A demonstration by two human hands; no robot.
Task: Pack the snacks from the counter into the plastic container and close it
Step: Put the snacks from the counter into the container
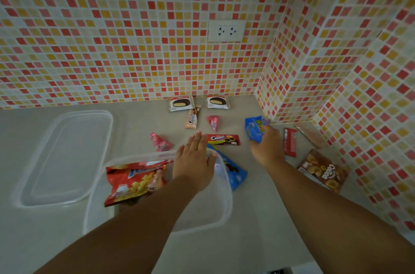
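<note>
The left hand was spread flat, its fingers straight, over the far rim of the container. A red bag lay inside, left of this hand. The right hand gripped a blue packet on the surface. The lid lay far left.

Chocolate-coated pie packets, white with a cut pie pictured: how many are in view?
2. One white pie packet and a second lie against the tiled wall, apart. Others may be hidden.

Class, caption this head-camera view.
Right hand grips blue packet; left hand hovers open over the container.
</note>
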